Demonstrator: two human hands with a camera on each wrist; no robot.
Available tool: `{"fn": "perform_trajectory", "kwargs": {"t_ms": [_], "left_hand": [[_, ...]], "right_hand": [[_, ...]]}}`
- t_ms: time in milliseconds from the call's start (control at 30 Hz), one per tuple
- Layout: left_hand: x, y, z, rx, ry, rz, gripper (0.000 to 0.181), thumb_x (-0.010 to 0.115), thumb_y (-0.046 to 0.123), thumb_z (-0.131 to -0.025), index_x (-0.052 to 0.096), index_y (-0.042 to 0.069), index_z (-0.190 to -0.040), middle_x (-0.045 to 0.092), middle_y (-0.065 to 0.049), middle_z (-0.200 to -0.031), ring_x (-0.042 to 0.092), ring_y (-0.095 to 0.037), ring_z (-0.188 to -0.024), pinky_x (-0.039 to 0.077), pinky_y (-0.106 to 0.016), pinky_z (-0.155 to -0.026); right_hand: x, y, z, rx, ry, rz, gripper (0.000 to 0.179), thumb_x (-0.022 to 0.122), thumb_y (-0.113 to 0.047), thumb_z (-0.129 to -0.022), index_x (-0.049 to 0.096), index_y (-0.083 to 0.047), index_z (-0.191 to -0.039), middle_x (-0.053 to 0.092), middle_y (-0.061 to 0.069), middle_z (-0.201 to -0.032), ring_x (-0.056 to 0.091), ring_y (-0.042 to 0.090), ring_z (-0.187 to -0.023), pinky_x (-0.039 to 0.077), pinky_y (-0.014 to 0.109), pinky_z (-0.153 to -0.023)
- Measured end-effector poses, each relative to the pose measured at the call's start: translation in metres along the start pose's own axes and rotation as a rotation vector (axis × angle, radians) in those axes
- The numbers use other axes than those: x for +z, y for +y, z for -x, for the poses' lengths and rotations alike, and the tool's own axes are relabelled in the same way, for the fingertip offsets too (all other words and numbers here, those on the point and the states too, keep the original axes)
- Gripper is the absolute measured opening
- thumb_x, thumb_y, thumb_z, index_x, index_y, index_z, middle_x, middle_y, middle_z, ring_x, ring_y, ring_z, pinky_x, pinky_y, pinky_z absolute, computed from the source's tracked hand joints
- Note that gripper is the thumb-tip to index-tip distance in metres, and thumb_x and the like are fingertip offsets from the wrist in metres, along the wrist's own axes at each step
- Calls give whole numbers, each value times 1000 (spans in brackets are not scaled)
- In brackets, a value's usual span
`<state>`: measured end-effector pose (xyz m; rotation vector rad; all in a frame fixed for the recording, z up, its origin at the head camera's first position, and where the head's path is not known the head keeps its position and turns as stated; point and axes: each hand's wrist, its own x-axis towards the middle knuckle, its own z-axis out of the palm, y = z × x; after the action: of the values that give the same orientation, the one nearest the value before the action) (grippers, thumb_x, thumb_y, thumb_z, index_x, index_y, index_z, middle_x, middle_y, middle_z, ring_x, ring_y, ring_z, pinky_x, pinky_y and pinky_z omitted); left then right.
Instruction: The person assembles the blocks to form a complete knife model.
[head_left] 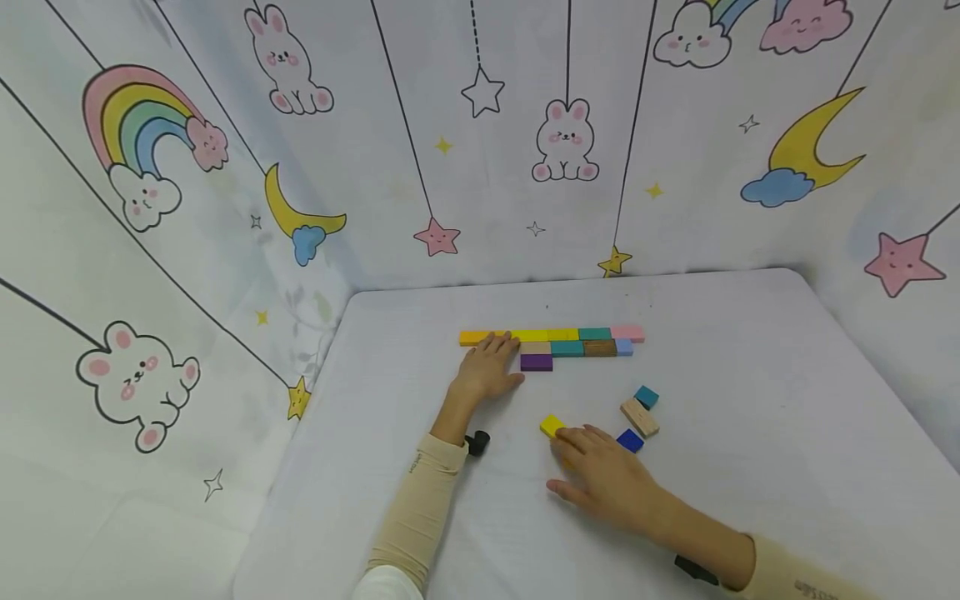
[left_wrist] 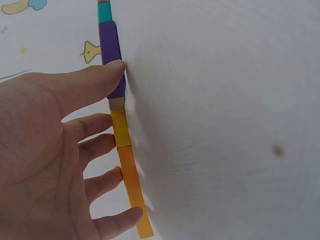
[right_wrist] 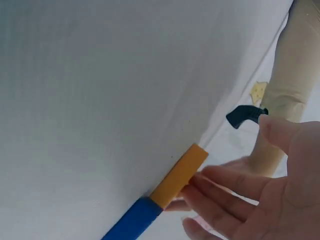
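Observation:
My left hand lies at the left part of a row of coloured wooden blocks, its spread fingers reaching over the orange block and the yellow blocks. Its thumb tip is by the purple block; the left wrist view shows fingertips along the orange strip. Over a few loose blocks, my right hand has its fingers extended beside a yellow block. In the right wrist view, its fingertips are at an orange block, thumb apart; a blue block appears just beyond.
To the right of the right hand's fingers lie a blue block, a beige block and a teal block. The row continues rightward with a brown block and a pink block. A white cloth covers the table.

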<state>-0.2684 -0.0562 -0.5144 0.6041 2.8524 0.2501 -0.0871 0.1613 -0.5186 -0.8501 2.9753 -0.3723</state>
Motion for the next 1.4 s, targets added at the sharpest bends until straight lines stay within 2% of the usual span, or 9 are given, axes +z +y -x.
{"fn": "perform_trajectory", "kwargs": {"t_ms": [200, 333, 433, 567, 733, 967, 1400], "left_hand": [[2, -1, -1, 1, 12, 7, 73, 63, 47, -103, 33, 21, -165, 24, -1, -173, 18, -28, -160, 24, -54, -127], [5, -2, -3, -4, 12, 11, 74, 63, 47, -103, 33, 22, -165, 23, -1, -173, 17, -28, -160, 23, -54, -127], [6, -2, -3, -2, 10, 13, 73, 63, 47, -103, 33, 22, -165, 23, -1, -173, 17, -28, -160, 23, -55, -127], [6, -2, -2, -2, 6, 15, 73, 62, 48, -103, 33, 22, -165, 23, 0, -173, 18, -28, -160, 24, -55, -127], [7, -1, -3, -6, 8, 9, 73, 63, 48, -103, 33, 23, -165, 23, 0, -173, 18, -27, -160, 24, -55, -127], [5, -1, -3, -11, 8, 0, 74, 63, 48, -103, 33, 23, -165, 23, 1, -173, 18, -27, -160, 24, -55, -127], [5, 0, -2, -11, 11, 16, 73, 63, 46, -103, 33, 22, -165, 23, -1, -173, 17, -27, -160, 23, -54, -127]], "right_hand": [[4, -16, 2, -7, -43, 159, 81, 64, -63, -97, 58, 0, -146, 56, 18, -150, 52, 32, -141, 41, 50, -119], [9, -27, -2, 16, -64, 209, 91, 64, -66, -95, 52, 8, -147, 51, 26, -152, 47, 40, -144, 43, 52, -116], [13, -27, -7, 33, -52, 202, 94, 62, -67, -96, 50, 11, -147, 48, 30, -151, 45, 46, -144, 44, 54, -115], [14, -20, -15, 53, -60, 212, 95, 57, -69, -97, 50, 12, -147, 48, 29, -151, 43, 48, -145, 42, 54, -117], [7, -10, -22, 42, -64, 194, 94, 57, -68, -98, 50, 12, -147, 51, 28, -149, 44, 46, -144, 40, 55, -118], [1, 1, -28, 0, -21, 215, 88, 59, -67, -98, 57, 9, -142, 58, 26, -139, 53, 42, -136, 38, 57, -119], [-2, 10, -36, 44, 3, 236, 83, 64, -66, -95, 62, 5, -138, 63, 21, -135, 58, 37, -132, 35, 64, -118]]}}
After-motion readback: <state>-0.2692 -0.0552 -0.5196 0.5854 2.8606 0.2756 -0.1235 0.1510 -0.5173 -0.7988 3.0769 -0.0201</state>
